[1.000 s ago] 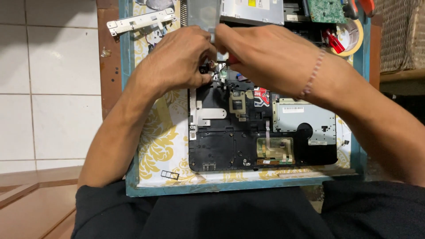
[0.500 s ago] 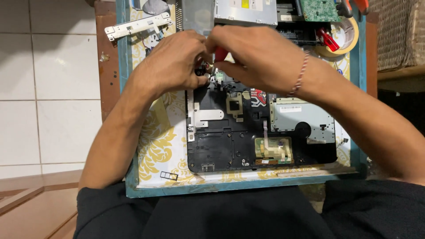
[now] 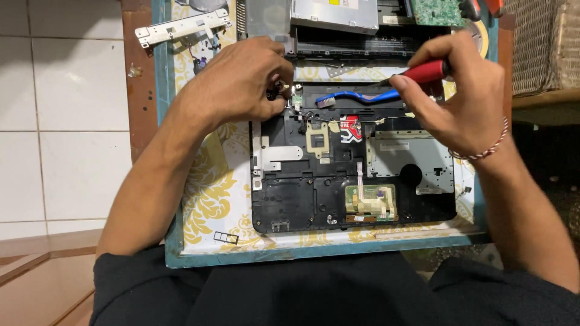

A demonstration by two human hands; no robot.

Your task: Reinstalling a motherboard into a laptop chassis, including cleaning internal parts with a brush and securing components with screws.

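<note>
An opened black laptop base (image 3: pixel 314 199), its inside showing, lies on a small table with a yellow-patterned cloth (image 3: pixel 208 205). My left hand (image 3: pixel 241 81) is closed at the case's far left corner, pinching a small dark part (image 3: pixel 277 92) there. My right hand (image 3: pixel 456 90) holds a red-handled screwdriver (image 3: pixel 423 71), its tip pointing left over the far edge of the case. A blue toothbrush (image 3: pixel 362 96) lies along that far edge, just under the screwdriver. A beaded bracelet sits on my right wrist.
A metal bracket (image 3: pixel 181 27) lies at the table's far left. A silver drive (image 3: pixel 335 13), a green circuit board (image 3: pixel 438 11) and a roll of tape (image 3: pixel 480 36) lie at the back. A wicker basket (image 3: pixel 541 45) stands to the right; white floor tiles lie to the left.
My right hand has drawn away to the right from my left hand, taking the red-handled screwdriver with it and uncovering the blue toothbrush. My left hand stays at the case's corner.
</note>
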